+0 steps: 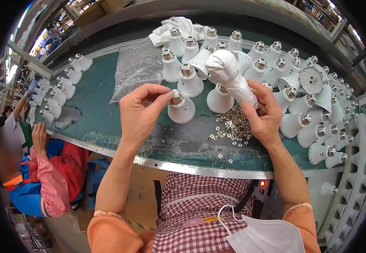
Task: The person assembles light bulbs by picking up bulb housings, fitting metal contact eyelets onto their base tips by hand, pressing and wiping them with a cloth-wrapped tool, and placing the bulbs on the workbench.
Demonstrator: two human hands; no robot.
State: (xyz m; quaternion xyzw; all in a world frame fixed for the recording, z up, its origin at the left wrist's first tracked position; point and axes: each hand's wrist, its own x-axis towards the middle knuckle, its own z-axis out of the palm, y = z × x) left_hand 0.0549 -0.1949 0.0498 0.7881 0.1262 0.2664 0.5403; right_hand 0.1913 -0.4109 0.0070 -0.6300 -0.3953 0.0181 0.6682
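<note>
My left hand [143, 110] has its thumb and forefinger pinched at the tip of the metal screw base of a white LED bulb [181, 110]. The bulb stands upright on the green bench; any small piece between the fingertips is hidden. In my right hand [264, 113] is a white cloth-wrapped tool [229, 71], its rounded, bulky end raised and tilted to the left. Wrapping hides what lies inside. Below this hand lies a pile of small metal contact caps [235, 124], several scattered toward the bench's front edge. Another bulb [220, 100] stands just behind the pile.
Many white bulbs [318, 135] crowd the right side, some lying down. A clear plastic bag [136, 65] and white cloth [176, 29] lie behind. More bulbs [67, 90] stand in rows at left, near a seated person [50, 181]. A metal edge [199, 170] borders the bench.
</note>
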